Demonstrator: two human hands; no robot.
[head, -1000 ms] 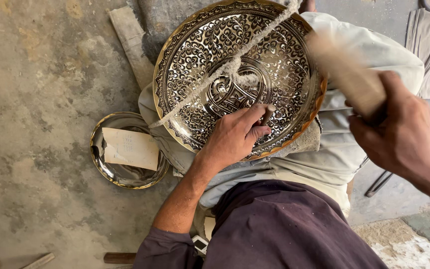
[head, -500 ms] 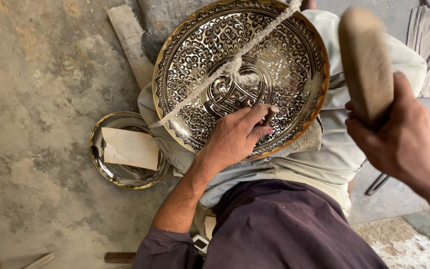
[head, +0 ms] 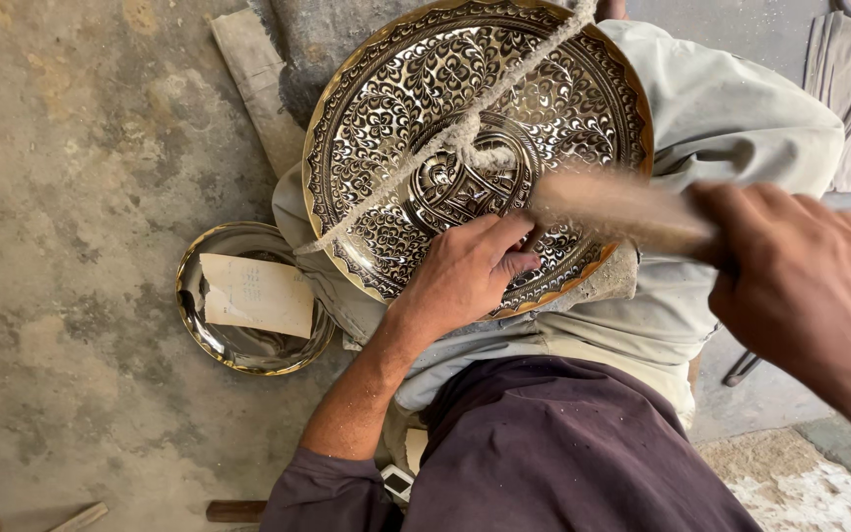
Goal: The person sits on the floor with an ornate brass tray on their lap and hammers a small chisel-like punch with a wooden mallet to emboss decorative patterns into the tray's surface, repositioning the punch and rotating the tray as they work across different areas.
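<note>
Engraved brass plate (head: 475, 148) pinned under left hand (head: 467, 271), fingers pinching a small tool; wooden mallet (head: 613, 207), clenched in right hand (head: 800, 286), swung down from twelve o'clock.

Setting: metal-craft workshop, floor-level. Evidence: bare stained concrete floor (head: 81, 197); engraved brass tray (head: 396, 99) roped across lap; wooden mallet (head: 613, 207); plain metal dish (head: 248, 350); wood offcuts (head: 253, 79).

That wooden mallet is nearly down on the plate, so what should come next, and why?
Probably finish the blow: the blurred mallet in the right hand is almost at the left hand, whose fingertips are pinched on the engraved plate, perhaps around a small tool I cannot make out.
</note>
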